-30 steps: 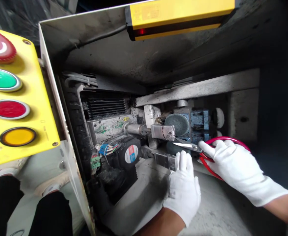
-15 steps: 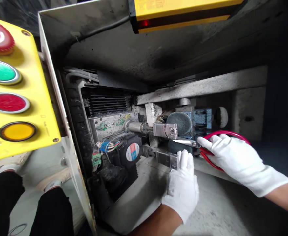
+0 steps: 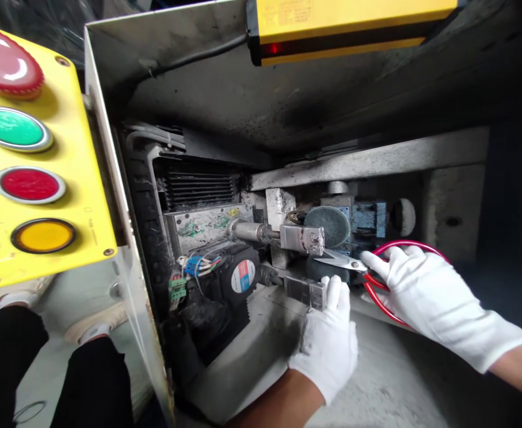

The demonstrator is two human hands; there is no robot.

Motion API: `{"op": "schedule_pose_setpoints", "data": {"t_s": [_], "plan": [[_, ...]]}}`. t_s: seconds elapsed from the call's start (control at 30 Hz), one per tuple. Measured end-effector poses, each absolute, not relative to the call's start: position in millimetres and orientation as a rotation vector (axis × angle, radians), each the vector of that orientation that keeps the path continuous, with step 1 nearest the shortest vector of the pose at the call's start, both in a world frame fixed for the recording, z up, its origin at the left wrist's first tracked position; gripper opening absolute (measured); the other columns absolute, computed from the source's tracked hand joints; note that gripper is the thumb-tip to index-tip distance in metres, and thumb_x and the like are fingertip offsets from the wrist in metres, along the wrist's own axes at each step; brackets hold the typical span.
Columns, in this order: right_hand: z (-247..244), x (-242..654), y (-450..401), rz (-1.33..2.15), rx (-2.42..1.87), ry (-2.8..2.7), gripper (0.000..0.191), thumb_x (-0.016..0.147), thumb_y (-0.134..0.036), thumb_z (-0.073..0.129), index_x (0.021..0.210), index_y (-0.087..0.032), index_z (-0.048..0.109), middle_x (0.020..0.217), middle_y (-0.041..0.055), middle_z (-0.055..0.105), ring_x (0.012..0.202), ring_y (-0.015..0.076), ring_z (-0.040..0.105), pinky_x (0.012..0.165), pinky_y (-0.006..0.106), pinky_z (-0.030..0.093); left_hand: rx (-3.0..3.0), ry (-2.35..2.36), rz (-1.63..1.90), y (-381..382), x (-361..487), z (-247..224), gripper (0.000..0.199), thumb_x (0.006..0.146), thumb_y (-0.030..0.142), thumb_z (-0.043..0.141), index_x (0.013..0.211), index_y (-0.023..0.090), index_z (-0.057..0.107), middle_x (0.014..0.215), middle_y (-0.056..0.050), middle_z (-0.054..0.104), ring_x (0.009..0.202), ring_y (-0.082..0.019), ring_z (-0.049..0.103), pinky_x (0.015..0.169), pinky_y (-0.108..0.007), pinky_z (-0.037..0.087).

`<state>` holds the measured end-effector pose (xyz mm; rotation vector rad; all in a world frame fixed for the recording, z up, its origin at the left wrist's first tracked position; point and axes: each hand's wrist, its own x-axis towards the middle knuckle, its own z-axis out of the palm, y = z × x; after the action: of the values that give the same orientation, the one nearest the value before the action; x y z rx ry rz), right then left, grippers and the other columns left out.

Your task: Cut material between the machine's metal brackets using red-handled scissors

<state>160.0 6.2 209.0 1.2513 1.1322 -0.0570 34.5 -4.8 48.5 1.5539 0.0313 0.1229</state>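
Note:
My right hand (image 3: 439, 297), in a white glove, grips a pair of scissors (image 3: 379, 291) by the large red handles. Their steel blades (image 3: 343, 260) point left, in front of the round grey-green pads, near the end of the upper metal block (image 3: 302, 239). My left hand (image 3: 326, 345), also gloved in white, has its fingers closed on the outer end of the lower metal block (image 3: 303, 290); its thumb is hidden. Both blocks sit on the ends of shafts. Behind the blades are an upper round pad (image 3: 327, 227) and a lower pad (image 3: 323, 268), partly covered.
On the left stands a yellow control box (image 3: 78, 196) with coloured buttons. A yellow sensor bar (image 3: 350, 24) hangs overhead. Inside the housing are a black motor (image 3: 225, 279) with loose wires, black bellows (image 3: 201, 184) and a pale beam (image 3: 377, 157). The housing's edge (image 3: 127, 238) runs down the left.
The scissors have turned and their blades now look slightly parted. My left hand stays on the lower block. The whole view has shifted a little.

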Motion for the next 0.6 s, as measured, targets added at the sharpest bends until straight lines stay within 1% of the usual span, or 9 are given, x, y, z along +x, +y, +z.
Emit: {"op": "schedule_pose_setpoints", "data": {"t_s": [0.1,0.23,0.4,0.5,0.6], "plan": [[208,160,4,-0.023,1.242,1.139,0.05,0.089,-0.044,0.046,0.128,-0.015,0.059,0.088,0.0168,0.059,0.07,0.0303,0.054,0.061,0.036,0.02,1.542,0.039,0.109,-5,35,49,0.068,0.091,0.022,0.041,0.153,0.007,0.017,0.161,-0.018,0.012,0.148,-0.032,0.01,0.118,-0.051,0.025],[207,162,5,-0.041,1.293,1.137,0.048,0.09,-0.044,0.047,0.127,-0.017,0.059,0.087,0.0148,0.06,0.068,0.0295,0.054,0.061,0.035,0.02,1.519,0.046,0.112,-4,35,48,0.066,0.093,0.025,0.038,0.154,0.01,0.015,0.162,-0.014,0.01,0.148,-0.029,0.009,0.118,-0.049,0.027],[207,169,8,-0.133,1.294,1.198,0.04,0.094,-0.034,0.042,0.127,-0.017,0.057,0.084,0.0097,0.061,0.074,0.0296,0.058,0.062,0.036,0.024,1.51,0.045,0.134,-3,35,47,0.067,0.092,0.024,0.04,0.154,0.01,0.017,0.162,-0.014,0.01,0.149,-0.028,0.008,0.119,-0.049,0.023],[207,172,8,-0.115,1.23,1.233,0.037,0.096,-0.029,0.039,0.125,-0.015,0.059,0.081,0.0087,0.061,0.068,0.0275,0.057,0.061,0.036,0.023,1.515,0.042,0.141,-3,35,47,0.067,0.092,0.022,0.04,0.153,0.01,0.018,0.162,-0.014,0.01,0.149,-0.028,0.008,0.119,-0.049,0.024],[209,172,10,-0.071,1.142,1.257,0.036,0.094,-0.019,0.041,0.125,-0.016,0.059,0.078,0.0079,0.061,0.062,0.025,0.055,0.06,0.036,0.021,1.507,0.057,0.168,-4,34,46,0.063,0.094,0.024,0.036,0.153,0.009,0.019,0.162,-0.014,0.012,0.149,-0.029,0.009,0.119,-0.049,0.025]]}}
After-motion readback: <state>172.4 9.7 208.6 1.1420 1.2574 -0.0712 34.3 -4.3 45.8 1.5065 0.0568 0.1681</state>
